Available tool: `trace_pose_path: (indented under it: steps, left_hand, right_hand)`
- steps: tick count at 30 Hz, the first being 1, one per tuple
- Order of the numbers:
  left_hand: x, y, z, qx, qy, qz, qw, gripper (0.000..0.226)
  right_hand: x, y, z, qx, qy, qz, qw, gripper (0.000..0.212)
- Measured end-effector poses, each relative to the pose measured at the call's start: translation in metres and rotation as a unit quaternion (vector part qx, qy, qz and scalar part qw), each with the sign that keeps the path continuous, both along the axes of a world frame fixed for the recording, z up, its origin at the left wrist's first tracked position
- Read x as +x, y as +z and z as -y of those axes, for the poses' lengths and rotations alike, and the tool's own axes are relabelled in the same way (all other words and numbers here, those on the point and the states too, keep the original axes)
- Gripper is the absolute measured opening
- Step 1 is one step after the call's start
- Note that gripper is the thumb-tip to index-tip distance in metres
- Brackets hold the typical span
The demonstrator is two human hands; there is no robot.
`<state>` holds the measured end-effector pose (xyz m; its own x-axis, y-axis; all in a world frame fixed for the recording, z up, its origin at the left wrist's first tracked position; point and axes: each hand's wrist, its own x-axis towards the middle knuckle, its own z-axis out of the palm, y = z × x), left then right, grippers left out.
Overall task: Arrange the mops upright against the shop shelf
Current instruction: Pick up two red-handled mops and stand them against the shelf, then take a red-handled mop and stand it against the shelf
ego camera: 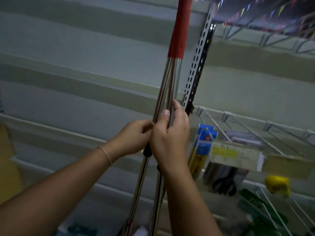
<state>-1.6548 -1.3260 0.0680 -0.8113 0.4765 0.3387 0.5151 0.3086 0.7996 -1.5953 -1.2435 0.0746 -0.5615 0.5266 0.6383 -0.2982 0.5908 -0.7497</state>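
Both hands grip the bundled mop handles (167,92): left hand (134,137), right hand (170,138). Bundle stands upright just left of the shelf post (197,65).

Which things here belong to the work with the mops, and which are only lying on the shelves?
Belong to the job:
- mop handles, steel with red grips, bundled upright
- left hand and right hand, both gripping the handles
- slotted shelf post beside them

Just lying about:
- blue packets
- yellow item
- green packages
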Motion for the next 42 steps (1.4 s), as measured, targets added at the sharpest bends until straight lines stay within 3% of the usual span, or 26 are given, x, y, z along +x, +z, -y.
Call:
trace_pose_path:
  steps: [4,9,13,21,26,33,42]
  left_hand:
    - [-0.001,-0.032,0.015,-0.007,0.015,0.025,1.000,0.013]
    - [0.010,-0.060,0.039,-0.058,-0.007,0.006,0.998,0.023]
    - [0.037,-0.071,0.043,-0.116,-0.050,-0.059,0.990,0.035]
    - [0.108,-0.095,0.000,-0.128,-0.176,-0.154,0.964,0.043]
    - [0.161,-0.110,-0.047,-0.152,-0.266,-0.177,0.935,0.047]
    - [0.247,-0.122,-0.158,-0.197,-0.362,-0.272,0.870,0.058]
    - [0.467,-0.138,-0.369,-0.237,-0.498,-0.283,0.785,0.047]
  right_hand:
    - [0.008,-0.031,-0.008,0.021,-0.010,0.056,0.998,0.044]
    - [0.040,-0.071,-0.017,0.070,-0.044,0.140,0.987,0.042]
    - [0.081,-0.093,-0.021,0.074,-0.099,0.201,0.972,0.045]
    - [0.199,-0.127,-0.034,0.042,-0.205,0.263,0.942,0.047]
    - [0.300,-0.139,-0.067,0.010,-0.303,0.292,0.907,0.049]
    - [0.448,-0.159,-0.132,-0.076,-0.406,0.358,0.837,0.055]
    - [0.631,-0.177,-0.267,-0.194,-0.485,0.401,0.752,0.059]
